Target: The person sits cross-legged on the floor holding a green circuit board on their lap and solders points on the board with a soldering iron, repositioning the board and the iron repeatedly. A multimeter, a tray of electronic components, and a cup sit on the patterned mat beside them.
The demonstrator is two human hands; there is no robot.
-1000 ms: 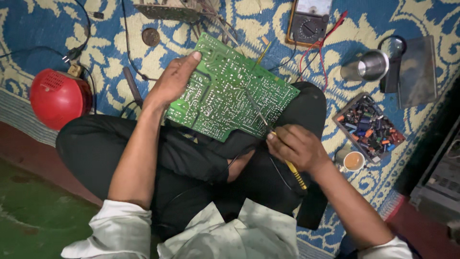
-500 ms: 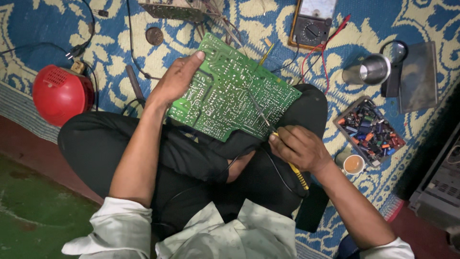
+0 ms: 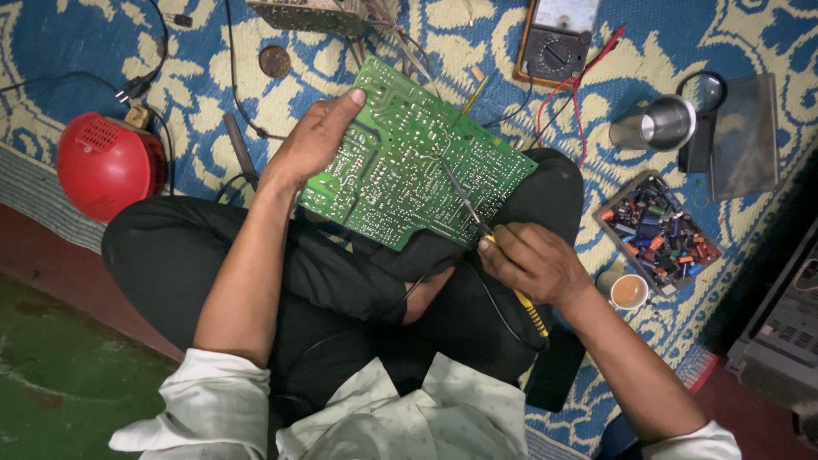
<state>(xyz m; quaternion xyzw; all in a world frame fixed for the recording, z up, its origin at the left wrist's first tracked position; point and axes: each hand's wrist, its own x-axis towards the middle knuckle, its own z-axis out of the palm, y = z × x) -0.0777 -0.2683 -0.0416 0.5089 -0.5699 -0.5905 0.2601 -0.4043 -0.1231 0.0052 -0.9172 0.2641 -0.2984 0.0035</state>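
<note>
At the far left of the frame sits a red round device [image 3: 109, 163] with cables beside it, well clear of you. Your left hand [image 3: 313, 140] has its fingers closed over the upper-left edge of the green circuit board [image 3: 409, 162], held tilted over your lap at centre. Your right hand [image 3: 532, 262] is wrapped around a soldering iron [image 3: 477, 217], tip on the board's solder side; the joint work looks under way, not finished. Further right lie a multimeter [image 3: 554, 38] with red leads, a steel cup [image 3: 660, 126] and a tray of components [image 3: 660, 232]; nothing blocks your reach.
</note>
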